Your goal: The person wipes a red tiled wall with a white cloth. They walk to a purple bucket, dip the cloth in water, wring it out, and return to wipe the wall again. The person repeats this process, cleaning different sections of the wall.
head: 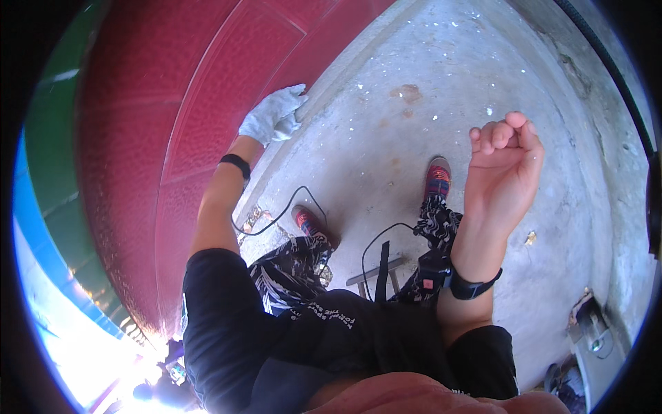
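Observation:
My left hand [272,114] reaches out to the left, against the lower edge of a red panelled door [222,98]. Pale grey cloth covers it to the wrist; whether this is a glove or a rag I cannot tell, and the fingers are hidden. On the right, my bare right hand [501,165] is raised above the concrete floor [382,129], palm up. Its fingers curl loosely, and I see nothing held in it. Black bands circle my left wrist [237,164] and right forearm [476,285].
A thin black cable [269,227] loops near my left shoe [307,220]. Behind my legs stands a metal frame [377,271]. A concrete wall [574,88] with a thick black hose [605,57] runs along the right. Green tiles [51,129] border the door at far left.

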The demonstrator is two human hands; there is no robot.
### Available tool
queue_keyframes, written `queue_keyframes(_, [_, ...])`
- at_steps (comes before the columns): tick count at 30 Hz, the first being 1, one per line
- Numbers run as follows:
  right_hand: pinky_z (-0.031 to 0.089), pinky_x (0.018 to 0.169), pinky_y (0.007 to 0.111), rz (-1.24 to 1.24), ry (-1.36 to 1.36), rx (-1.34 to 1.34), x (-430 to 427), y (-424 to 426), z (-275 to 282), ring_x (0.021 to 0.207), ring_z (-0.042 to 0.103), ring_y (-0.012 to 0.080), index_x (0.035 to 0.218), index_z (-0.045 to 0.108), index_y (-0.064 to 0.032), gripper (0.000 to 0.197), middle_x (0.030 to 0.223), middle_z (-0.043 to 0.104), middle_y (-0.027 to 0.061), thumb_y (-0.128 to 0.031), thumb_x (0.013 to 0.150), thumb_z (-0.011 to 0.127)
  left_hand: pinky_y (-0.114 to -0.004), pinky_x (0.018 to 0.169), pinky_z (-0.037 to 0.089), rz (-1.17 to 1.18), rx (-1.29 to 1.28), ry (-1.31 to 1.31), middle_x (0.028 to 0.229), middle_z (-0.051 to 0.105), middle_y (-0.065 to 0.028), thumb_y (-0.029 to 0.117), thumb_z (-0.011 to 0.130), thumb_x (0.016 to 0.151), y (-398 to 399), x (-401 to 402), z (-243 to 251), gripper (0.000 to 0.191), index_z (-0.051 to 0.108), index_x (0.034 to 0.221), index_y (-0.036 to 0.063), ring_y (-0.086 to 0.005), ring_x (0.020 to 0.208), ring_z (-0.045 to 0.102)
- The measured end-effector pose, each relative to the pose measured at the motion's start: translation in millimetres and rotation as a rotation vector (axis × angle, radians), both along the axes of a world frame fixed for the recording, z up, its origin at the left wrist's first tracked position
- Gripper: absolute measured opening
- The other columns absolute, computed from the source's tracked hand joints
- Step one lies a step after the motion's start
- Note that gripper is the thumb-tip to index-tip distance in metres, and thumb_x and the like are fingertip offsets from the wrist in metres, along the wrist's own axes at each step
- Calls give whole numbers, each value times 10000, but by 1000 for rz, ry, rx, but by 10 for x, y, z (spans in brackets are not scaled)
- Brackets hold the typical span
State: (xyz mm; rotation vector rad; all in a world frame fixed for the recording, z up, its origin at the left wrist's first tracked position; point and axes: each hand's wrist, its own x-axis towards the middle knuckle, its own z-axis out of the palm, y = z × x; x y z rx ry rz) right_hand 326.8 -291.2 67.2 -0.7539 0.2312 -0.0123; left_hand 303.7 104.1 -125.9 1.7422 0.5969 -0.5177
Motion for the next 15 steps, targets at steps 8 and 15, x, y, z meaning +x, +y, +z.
queue_keyframes(8, [431,672,340,-1,-64,95,-149,-212,122,648,468,146,891,545,11,230,656,497,50,-173,905,408,-304,848,465,26,326,-173,1101,588,-85,313,714,755,-169,-673,1988,559,527,1212,52,-165,961,563])
queue_keyframes(15, [441,647,322,-6,-107,-59,-190,-475,78,611,472,142,892,556,32,236,661,522,59,-162,900,422,-295,674,535,253,248,-753,1021,605,-113,262,700,766,-261,-616,3178,530,515,1211,40,-185,820,606])
